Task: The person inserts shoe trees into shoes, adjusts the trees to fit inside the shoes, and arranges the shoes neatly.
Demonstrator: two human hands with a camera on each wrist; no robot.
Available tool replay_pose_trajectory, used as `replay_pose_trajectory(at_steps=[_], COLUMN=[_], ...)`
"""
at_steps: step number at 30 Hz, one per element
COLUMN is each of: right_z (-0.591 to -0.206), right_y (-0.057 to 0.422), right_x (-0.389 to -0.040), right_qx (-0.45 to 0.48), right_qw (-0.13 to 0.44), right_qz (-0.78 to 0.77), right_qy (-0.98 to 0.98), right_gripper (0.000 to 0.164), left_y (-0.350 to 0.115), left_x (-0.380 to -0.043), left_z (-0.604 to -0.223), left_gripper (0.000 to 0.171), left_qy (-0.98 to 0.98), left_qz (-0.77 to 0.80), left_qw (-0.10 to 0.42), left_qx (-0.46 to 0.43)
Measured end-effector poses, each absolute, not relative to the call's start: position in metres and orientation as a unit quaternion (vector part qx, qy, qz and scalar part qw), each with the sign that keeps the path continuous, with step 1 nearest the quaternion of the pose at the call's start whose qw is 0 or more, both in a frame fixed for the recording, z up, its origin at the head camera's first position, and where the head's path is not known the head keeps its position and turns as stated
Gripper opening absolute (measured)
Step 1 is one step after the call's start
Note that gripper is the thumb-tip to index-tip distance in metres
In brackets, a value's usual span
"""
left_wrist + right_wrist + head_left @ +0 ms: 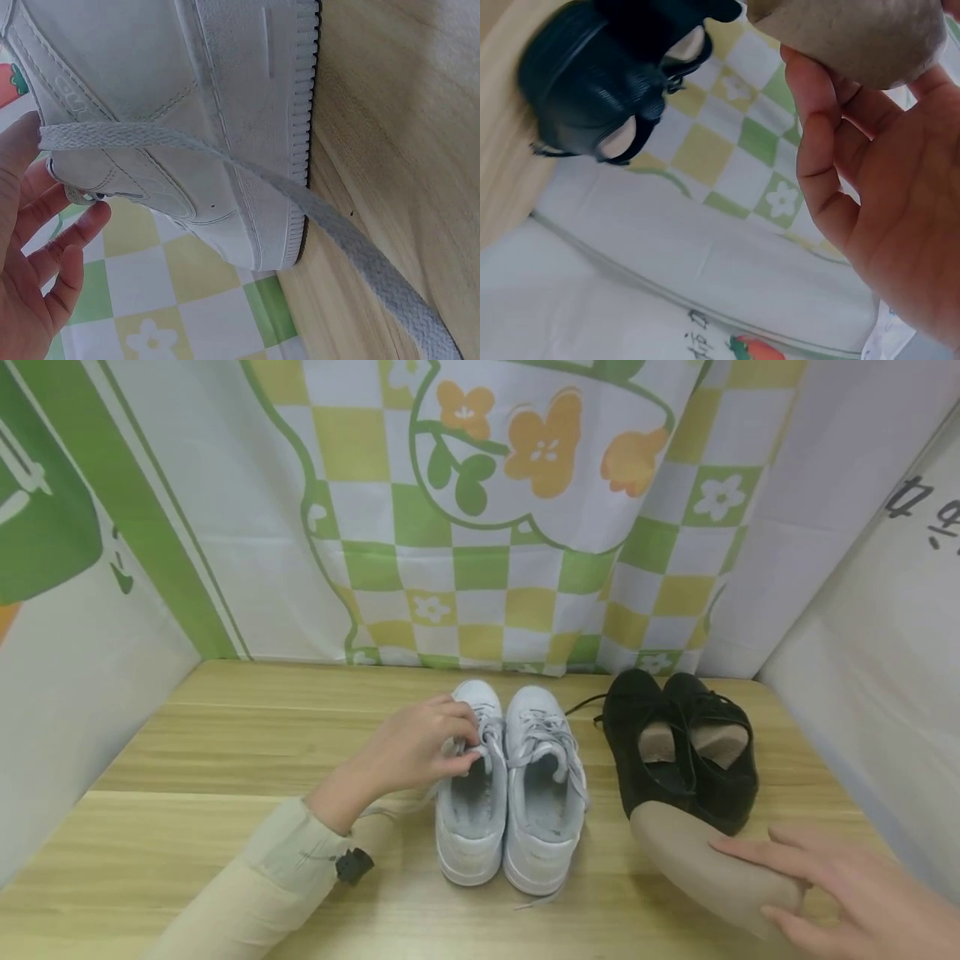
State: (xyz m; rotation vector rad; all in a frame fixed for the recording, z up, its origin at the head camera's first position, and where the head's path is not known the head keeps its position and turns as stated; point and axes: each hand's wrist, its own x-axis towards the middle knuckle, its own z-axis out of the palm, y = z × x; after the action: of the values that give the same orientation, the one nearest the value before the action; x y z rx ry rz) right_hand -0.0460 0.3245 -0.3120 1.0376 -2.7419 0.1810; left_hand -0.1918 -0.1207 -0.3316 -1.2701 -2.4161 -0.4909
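Observation:
Two white lace-up sneakers stand side by side, toes toward the curtain. My left hand [427, 739] reaches over the left sneaker [468, 856] and pinches its tongue at the top of the lacing. A loose grey-white lace [330, 221] trails from there down the shoe's side to the board. Beside it is the right sneaker [536, 864], its lace ends hanging loose. My right hand [862, 889] grips a beige, rounded shoe insert [705, 864] by one end, thumb below and fingers above. The insert overlaps the heels of the black shoes in the head view.
A pair of black lace-up shoes [731, 797] stands at the right, with a beige filler [720, 741] inside each toe. Behind the wooden board [247, 727] hangs a checked, flowered cloth [480, 568]. White fabric walls [885, 677] rise at both sides.

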Motion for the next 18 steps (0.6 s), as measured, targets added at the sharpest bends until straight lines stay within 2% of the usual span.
replay_pose_trajectory(at_steps=[8, 14, 18], right_z=[-0.294, -0.279, -0.268], right_y=[0.293, 0.265, 0.249], right_x=[-0.053, -0.059, -0.064], right_qx=[0.297, 0.363, 0.394], right_qw=[0.054, 0.117, 0.119], right_qz=[0.049, 0.065, 0.079], right_qy=[-0.952, -0.922, -0.908], right_gripper=[0.066, 0.070, 0.071], left_y=[-0.120, -0.120, -0.120], left_x=[-0.193, -0.194, -0.194], left_z=[-0.332, -0.332, -0.332], left_gripper=[0.006, 0.006, 0.005], left_qy=[-0.851, -0.844, -0.844], left_qz=[-0.174, -0.175, -0.178], left_qw=[0.187, 0.193, 0.192], left_qx=[-0.458, -0.469, -0.467])
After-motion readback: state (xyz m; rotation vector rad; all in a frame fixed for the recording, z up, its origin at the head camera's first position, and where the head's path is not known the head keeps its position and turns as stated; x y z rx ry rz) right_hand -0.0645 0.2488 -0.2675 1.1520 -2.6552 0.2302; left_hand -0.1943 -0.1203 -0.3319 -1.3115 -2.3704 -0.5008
